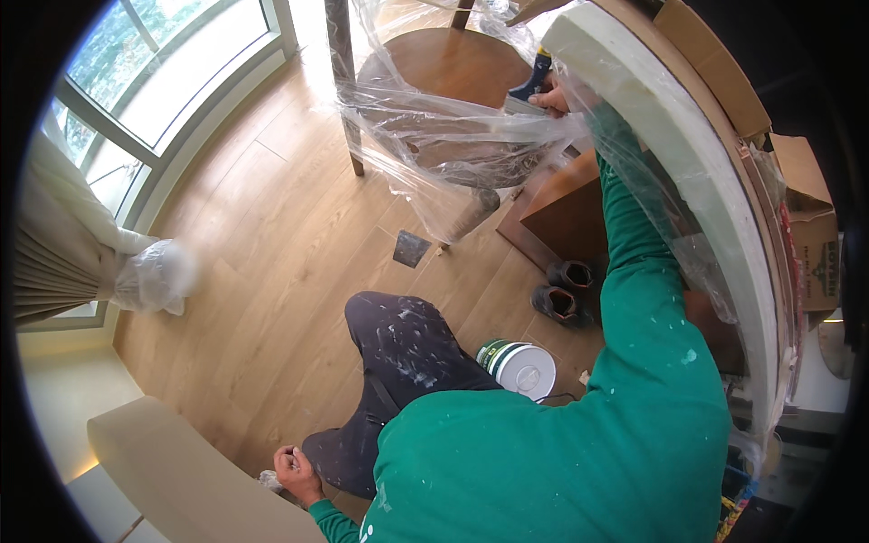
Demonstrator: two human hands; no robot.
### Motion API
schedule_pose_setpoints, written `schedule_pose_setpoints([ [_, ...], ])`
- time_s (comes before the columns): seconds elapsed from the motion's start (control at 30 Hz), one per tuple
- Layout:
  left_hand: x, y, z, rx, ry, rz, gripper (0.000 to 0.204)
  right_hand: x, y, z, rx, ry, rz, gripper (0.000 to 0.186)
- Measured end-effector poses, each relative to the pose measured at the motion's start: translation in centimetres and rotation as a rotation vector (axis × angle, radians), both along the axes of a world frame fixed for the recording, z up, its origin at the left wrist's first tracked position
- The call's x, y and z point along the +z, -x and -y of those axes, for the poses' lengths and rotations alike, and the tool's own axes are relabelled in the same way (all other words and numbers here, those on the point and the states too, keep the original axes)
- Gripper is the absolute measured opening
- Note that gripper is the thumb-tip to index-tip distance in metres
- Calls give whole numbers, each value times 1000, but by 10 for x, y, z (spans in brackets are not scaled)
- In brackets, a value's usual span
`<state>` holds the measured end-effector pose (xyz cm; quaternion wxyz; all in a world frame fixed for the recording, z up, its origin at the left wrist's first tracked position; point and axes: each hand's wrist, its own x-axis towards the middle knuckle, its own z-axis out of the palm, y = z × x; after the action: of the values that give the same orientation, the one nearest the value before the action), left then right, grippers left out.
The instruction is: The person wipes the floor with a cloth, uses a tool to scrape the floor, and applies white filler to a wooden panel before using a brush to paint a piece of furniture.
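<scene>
While crinkled plastic (534, 128) hangs nearby, the right grip (553, 97) pinches a blue-handled tool (526, 88), the left grip (297, 475) unclear.

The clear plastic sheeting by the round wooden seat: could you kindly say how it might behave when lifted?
The sheeting is probably floppy, hanging in loose wrinkles. It looks light, being see-through thin, and may snag on the wooden leg it crosses.

Blue-and-yellow-handled tool (540, 71) in right hand (552, 96), right of round brown wooden top (444, 59). Nearer, dark ankle-high shoes (557, 306); white-and-green cylindrical bucket (527, 369) nearest.
</scene>
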<state>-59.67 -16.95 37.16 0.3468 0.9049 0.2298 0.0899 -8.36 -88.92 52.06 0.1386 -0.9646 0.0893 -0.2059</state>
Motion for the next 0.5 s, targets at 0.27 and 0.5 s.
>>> schedule_pose_setpoints([
  [0.27,-18,13,16,-71,68,-70,27,12,27,22,-49,101,207,41],
  [0.5,-14,4,10,-36,40,-78,26,13,-2,18,-34,64,22,38],
])
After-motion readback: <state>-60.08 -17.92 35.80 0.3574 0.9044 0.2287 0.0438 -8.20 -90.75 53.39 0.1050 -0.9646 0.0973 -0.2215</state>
